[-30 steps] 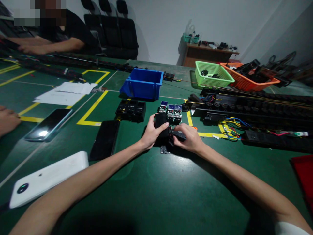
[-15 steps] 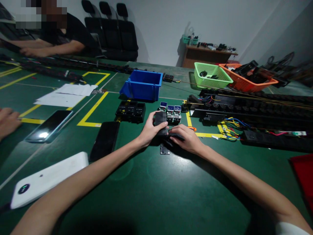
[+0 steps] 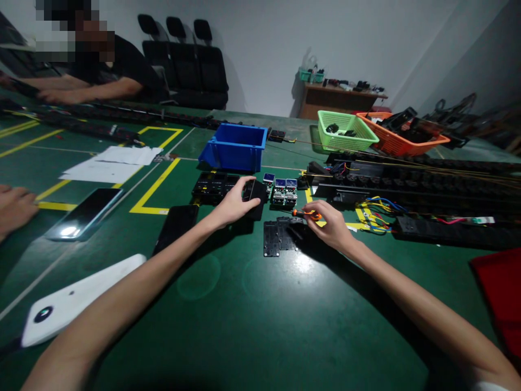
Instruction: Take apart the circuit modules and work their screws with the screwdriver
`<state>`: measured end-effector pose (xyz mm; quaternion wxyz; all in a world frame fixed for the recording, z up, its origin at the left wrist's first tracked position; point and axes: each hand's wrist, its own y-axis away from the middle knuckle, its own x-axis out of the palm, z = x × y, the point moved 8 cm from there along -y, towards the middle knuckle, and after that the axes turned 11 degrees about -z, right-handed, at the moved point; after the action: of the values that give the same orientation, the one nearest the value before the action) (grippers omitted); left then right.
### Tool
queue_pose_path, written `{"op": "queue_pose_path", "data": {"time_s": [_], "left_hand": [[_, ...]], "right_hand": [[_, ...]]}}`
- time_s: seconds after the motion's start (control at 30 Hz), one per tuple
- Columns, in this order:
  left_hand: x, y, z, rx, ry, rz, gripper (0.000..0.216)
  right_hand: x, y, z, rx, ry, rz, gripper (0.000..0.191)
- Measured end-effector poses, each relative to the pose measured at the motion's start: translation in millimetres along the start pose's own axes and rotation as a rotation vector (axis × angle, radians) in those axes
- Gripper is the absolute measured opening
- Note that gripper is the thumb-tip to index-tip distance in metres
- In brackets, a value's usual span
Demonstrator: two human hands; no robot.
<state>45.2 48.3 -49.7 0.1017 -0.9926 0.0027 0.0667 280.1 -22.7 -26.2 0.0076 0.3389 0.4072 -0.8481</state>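
Note:
My left hand (image 3: 236, 204) grips a small black plastic housing (image 3: 256, 199) just above the table, its thumb across the near side. The fingers of my right hand (image 3: 328, 224) are closed around the orange handle of a small screwdriver (image 3: 300, 213), whose thin shaft points left. Below it lie flat black cover plates (image 3: 271, 240), partly overlapping. Behind the screwdriver stand several small circuit modules (image 3: 285, 194) with blue tops. More black housings (image 3: 211, 187) sit left of them, partly hidden by my left hand.
A blue bin (image 3: 236, 149) stands behind the housings. Green (image 3: 345, 133) and orange (image 3: 402, 136) baskets hold dark parts. Long black rails (image 3: 366, 182) with loose wires (image 3: 374, 212) lie right. Phones (image 3: 87, 214) and a white device (image 3: 81, 298) lie left, near another person's hand (image 3: 16, 210).
My left hand has moved left with the housing. My right hand has left the housing, moved right and taken hold of the screwdriver. Another black plate now shows on the table.

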Motion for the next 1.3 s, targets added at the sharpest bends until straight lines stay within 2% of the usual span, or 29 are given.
{"op": "queue_pose_path", "data": {"time_s": [0.07, 0.17, 0.3, 0.4, 0.5, 0.63, 1.03, 1.3], "left_hand": [[2.5, 5.8, 0.0, -0.023, 0.005, 0.006, 0.062], [9.1, 21.7, -1.7, -0.089, 0.051, 0.011, 0.062], [19.4, 52.7, -3.9, -0.229, 0.118, 0.049, 0.069], [23.9, 73.8, -3.6, -0.321, 0.135, 0.098, 0.076], [24.8, 85.2, -3.7, -0.338, 0.221, 0.138, 0.090], [23.9, 90.5, 4.7, -0.362, 0.255, 0.150, 0.099], [30.8, 89.7, 8.9, -0.346, 0.282, 0.162, 0.094], [30.4, 85.5, 4.5, -0.289, 0.234, 0.160, 0.089]], "right_hand": [[3.8, 3.3, -1.1, 0.062, -0.035, 0.034, 0.024], [21.2, 7.5, 6.3, 0.177, -0.173, 0.107, 0.050], [54.9, 8.6, 32.3, 0.174, -0.235, 0.181, 0.095], [73.1, 7.8, 40.0, 0.198, -0.183, 0.168, 0.109], [84.6, 9.2, 41.5, 0.226, -0.200, 0.188, 0.112], [87.6, 12.4, 41.6, 0.261, -0.271, 0.197, 0.109], [74.7, 13.1, 51.5, 0.276, -0.190, 0.128, 0.097], [77.7, 13.7, 52.0, 0.224, -0.116, 0.130, 0.102]]}}
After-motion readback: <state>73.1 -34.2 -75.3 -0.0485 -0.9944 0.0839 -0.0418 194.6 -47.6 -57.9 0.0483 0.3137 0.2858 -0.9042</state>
